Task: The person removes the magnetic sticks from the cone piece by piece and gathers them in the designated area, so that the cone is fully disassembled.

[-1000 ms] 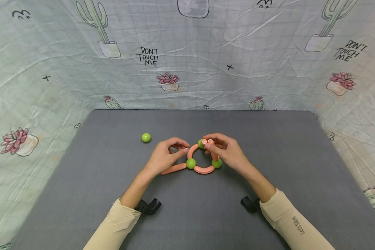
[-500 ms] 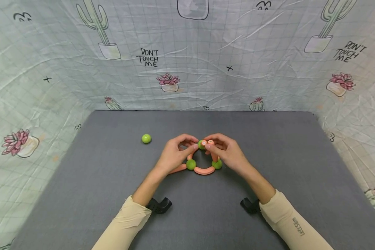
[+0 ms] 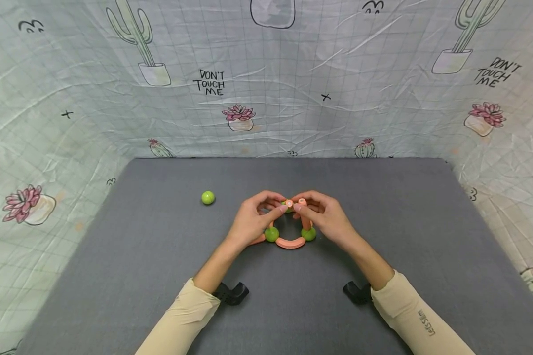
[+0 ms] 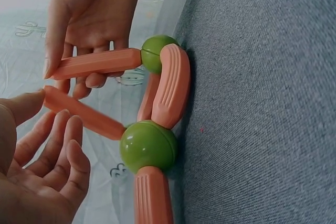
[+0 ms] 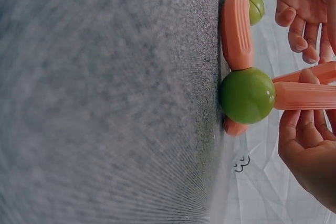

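Green balls and curved orange sticks form a ring on the table, with a left ball (image 3: 272, 233), a right ball (image 3: 308, 233) and a front curved stick (image 3: 290, 243). My left hand (image 3: 253, 219) pinches the top of one raised straight orange stick (image 4: 86, 114) between thumb and fingers. On the right ball stands another straight orange stick (image 3: 305, 217), leaning inward; my right hand (image 3: 322, 213) holds its upper end. The two stick tops are close together but apart. The far ball is mostly hidden behind the fingers and stick top.
A loose green ball (image 3: 208, 197) lies on the grey table (image 3: 382, 207), left of the hands. A straight orange stick (image 4: 152, 198) runs left from the ring's left ball, partly under the left hand. A printed cloth (image 3: 284, 74) hangs behind the table.
My left hand has moved right and grasped the raised stick near the far ball. The two stick tops have drawn slightly apart; my right hand has hardly moved.
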A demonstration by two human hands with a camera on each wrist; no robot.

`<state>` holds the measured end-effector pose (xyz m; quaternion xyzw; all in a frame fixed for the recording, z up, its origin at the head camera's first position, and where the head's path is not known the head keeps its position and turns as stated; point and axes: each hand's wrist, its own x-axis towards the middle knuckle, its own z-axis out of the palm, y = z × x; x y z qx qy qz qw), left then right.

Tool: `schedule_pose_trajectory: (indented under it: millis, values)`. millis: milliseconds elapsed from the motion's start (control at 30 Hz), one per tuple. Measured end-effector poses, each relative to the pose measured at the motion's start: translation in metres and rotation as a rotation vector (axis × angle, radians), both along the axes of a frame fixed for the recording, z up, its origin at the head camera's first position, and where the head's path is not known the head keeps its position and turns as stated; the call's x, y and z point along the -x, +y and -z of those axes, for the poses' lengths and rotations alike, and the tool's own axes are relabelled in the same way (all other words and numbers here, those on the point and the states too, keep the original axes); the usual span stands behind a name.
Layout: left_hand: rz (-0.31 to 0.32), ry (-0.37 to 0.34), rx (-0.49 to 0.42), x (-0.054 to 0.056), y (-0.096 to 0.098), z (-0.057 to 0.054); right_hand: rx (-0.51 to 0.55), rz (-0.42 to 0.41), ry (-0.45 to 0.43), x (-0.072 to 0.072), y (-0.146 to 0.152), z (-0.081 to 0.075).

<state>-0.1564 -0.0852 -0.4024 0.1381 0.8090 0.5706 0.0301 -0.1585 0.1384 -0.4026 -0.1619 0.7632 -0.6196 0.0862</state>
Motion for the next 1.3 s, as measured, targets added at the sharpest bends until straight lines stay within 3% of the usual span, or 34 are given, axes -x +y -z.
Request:
schedule_pose_trajectory:
  millis: [667, 1133, 1300]
  values:
    - [-0.007, -0.003, -0.017, -0.003, 0.009, 0.004, -0.051, 0.023, -0.005, -0.002, 0.008, -0.001]
    - [0.053, -0.039, -0.003, -0.008, 0.008, 0.008, -0.113, 0.042, 0.024, -0.002, 0.017, -0.004]
    - [0.066, -0.039, 0.055, -0.01, 0.006, 0.013, -0.123, 0.041, 0.021, -0.002, 0.019, -0.003]
